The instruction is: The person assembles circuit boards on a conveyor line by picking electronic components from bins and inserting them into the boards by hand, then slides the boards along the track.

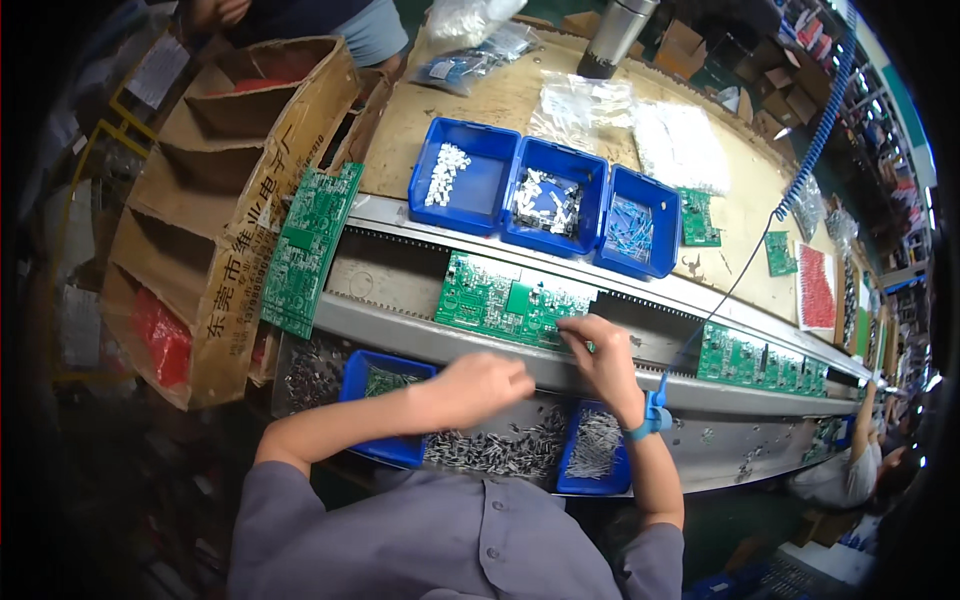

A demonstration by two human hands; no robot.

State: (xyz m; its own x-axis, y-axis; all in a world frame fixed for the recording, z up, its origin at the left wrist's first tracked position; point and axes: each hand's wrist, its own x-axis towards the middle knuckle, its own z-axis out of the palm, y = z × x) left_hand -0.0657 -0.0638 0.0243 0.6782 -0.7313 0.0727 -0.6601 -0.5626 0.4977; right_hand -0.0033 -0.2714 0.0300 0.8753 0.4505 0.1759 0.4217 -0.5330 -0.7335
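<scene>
A green circuit board (487, 295) sits between the conveyor rails in front of me. At its right end, my right hand (600, 362) has its fingertips pinched together close over the board's surface; whatever they hold is too small to make out. Around that wrist is a blue wrist strap (652, 413) with a coiled cord. My left hand (482, 388) hovers closed, its fingers curled, above a heap of small loose metal-legged parts (500, 447). What it holds, if anything, is hidden. Close by stand a blue bin of green parts (350, 380) and a blue bin of thin pins (598, 484).
Beyond the rail stand three blue bins holding white parts (447, 175), white and dark parts (548, 203) and blue-leaded parts (630, 228). Another board (310, 250) leans beside a divided cardboard box (225, 200). More boards (760, 360) lie down the line, near a co-worker's arm (862, 425).
</scene>
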